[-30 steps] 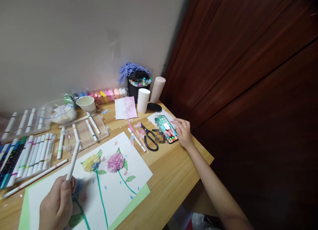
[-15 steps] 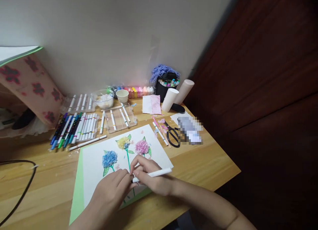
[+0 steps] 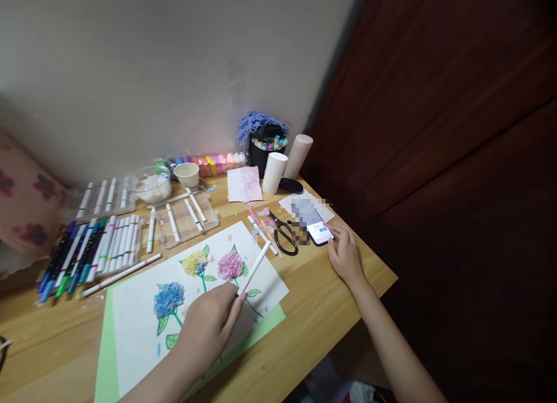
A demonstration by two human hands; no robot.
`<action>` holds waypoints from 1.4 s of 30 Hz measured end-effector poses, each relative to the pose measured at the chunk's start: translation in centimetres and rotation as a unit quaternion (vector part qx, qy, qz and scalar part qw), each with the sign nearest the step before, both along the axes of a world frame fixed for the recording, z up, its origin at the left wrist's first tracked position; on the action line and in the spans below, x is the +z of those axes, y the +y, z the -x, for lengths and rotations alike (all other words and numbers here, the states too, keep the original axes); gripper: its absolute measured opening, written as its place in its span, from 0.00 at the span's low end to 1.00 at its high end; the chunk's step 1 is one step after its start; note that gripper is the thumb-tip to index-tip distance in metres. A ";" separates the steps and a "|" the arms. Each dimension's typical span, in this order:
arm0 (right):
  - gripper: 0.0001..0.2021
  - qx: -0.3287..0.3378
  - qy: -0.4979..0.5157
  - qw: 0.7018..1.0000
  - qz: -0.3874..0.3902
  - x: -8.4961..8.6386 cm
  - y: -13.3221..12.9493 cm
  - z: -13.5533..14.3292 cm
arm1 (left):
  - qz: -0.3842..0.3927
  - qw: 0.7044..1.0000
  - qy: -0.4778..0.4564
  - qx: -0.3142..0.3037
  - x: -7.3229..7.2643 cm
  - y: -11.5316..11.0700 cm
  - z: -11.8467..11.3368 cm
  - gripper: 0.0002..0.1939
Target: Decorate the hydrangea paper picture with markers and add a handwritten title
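Observation:
My left hand (image 3: 213, 316) is closed around a white marker (image 3: 256, 267) and lies over the lower part of a flower picture (image 3: 130, 333). The picture shows a blue, a yellow and a pink textured flower with green stems and leaves, on white paper over a green sheet. Off to the right, my right hand (image 3: 347, 253) has its fingers apart and touches the edge of a phone (image 3: 320, 233) with a lit screen. The phone rests partly on a white paper; its upper part is blurred out.
Black-handled scissors (image 3: 285, 238) and thin pens lie between picture and phone. Many markers (image 3: 117, 240) fill the left side. Behind stand a clear bowl (image 3: 152, 185), a paper cup (image 3: 187, 175), a black pen holder (image 3: 261, 156) and two cylinders (image 3: 275, 174).
My right hand has let go of the marker and moved right to the phone. The marker is now in my left hand, pointing up. The view has shifted to the right.

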State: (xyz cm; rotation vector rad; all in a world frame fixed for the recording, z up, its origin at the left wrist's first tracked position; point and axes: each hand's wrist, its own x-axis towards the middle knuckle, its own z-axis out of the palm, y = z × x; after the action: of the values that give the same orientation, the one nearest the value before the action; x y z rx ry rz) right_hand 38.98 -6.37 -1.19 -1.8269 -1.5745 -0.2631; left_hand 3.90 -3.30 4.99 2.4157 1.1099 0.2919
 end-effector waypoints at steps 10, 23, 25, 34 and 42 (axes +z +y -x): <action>0.19 -0.022 0.008 0.999 0.044 -0.1 -0.9 -0.9 | 0.026 0.999 -0.009 -0.039 -0.8 0.5 -3.2 0.18; 0.21 0.054 -0.021 0.995 0.086 1.8 5.5 -3.0 | 0.061 0.998 -0.002 -0.027 -0.6 1.2 -5.0 0.20; 0.20 0.057 -0.031 0.993 0.096 1.6 6.2 -3.0 | 0.062 0.998 -0.001 -0.028 -0.4 1.4 -5.2 0.20; 0.19 0.048 -0.036 0.994 0.091 1.1 5.9 -2.8 | 0.034 0.999 -0.007 -0.028 -0.3 1.7 -5.5 0.19; 0.16 0.039 -0.040 0.995 0.085 0.9 5.4 -2.8 | 0.029 0.999 -0.020 -0.022 -0.1 1.7 -5.4 0.20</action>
State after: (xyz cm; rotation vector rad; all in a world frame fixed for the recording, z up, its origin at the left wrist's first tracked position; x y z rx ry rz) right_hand 41.80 -1.01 -0.31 -1.8980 -1.7652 -0.1726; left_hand 9.35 -1.65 4.84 2.3697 1.0315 0.2867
